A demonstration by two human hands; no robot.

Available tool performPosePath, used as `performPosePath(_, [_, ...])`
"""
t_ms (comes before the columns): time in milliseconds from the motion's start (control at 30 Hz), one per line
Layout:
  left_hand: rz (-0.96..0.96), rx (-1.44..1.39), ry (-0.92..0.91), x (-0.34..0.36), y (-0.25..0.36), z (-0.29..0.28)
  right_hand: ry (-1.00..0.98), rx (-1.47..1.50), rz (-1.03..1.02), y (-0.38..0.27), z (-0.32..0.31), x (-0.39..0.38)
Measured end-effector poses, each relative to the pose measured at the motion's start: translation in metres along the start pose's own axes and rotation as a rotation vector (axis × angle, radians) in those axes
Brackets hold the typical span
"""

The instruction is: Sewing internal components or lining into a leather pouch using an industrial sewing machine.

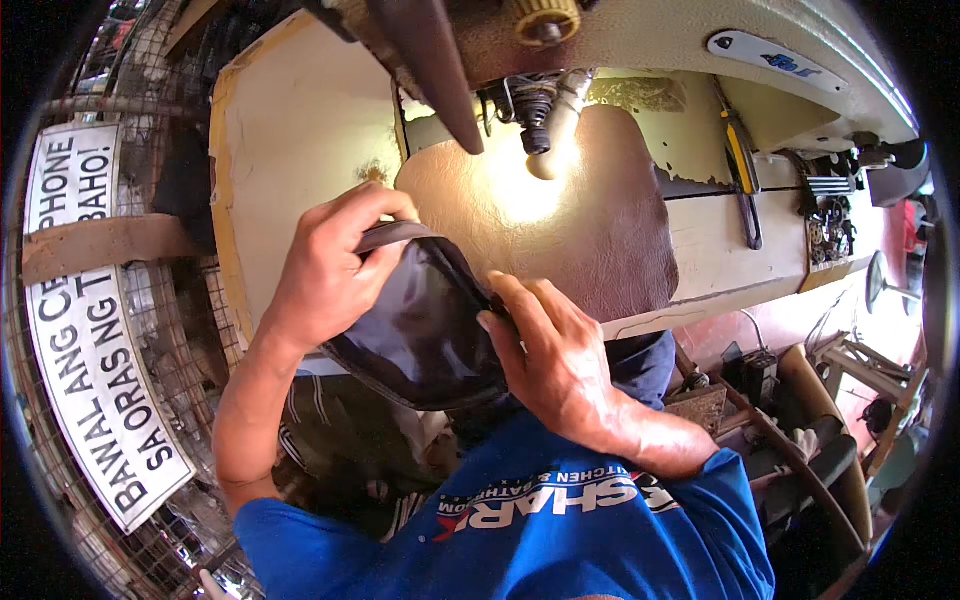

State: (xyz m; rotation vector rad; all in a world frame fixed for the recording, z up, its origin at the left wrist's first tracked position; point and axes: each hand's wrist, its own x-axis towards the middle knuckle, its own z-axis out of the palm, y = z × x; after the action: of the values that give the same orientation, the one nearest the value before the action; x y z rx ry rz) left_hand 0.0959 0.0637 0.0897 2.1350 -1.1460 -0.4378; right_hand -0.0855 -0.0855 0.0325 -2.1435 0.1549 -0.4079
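Between my hands, in front of the table's near edge, hangs a dark, curved fabric piece (425, 325) with a shiny inner face and a thick bound rim; I cannot tell what kind of article it is. My left hand (330, 265) pinches its upper rim between thumb and fingers. On the other side my right hand (555, 355) grips the edge, thumb toward the inside and fingers bent over it. Just beyond lies a dark brown leather-like sheet (610, 220) on the table, under the sewing machine (660, 45).
A lit bulb (553, 155) hangs beside the machine's needle area (535, 110). Toward the right lie a yellow-and-black handled tool (741, 155) and a tray of small metal parts (830, 230). A wire mesh wall with a white sign (100, 330) stands left. Wooden frames (870, 370) crowd the lower right.
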Motion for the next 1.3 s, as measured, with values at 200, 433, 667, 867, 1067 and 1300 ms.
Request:
performPosePath(200, [0.096, 0.4, -0.033, 0.02, 0.012, 0.015, 0.005, -0.074, 0.076, -0.002, -0.009, -0.001])
performPosePath(433, [0.03, 0.331, -0.098, 0.045, -0.012, 0.005, 0.039, -0.136, 0.067, -0.001, 0.0, -0.002])
performPosePath(667, [-0.044, 0.088, -0.127, 0.056, -0.006, -0.003, 0.084, 0.009, 0.126, 0.003, 0.003, 0.0])
performPosePath(867, [-0.195, 0.037, -0.235, 0.051, -0.003, -0.019, 0.069, 0.293, 0.364, 0.005, -0.008, 0.004])
performPosePath(1067, [-0.135, 0.15, -0.198, 0.047, 0.008, -0.02, 0.099, 0.361, 0.31, 0.009, -0.005, 0.001])
performPosePath(1300, [0.094, 0.165, -0.13, 0.03, 0.045, -0.032, -0.061, 0.421, 0.084, -0.001, -0.02, 0.012])
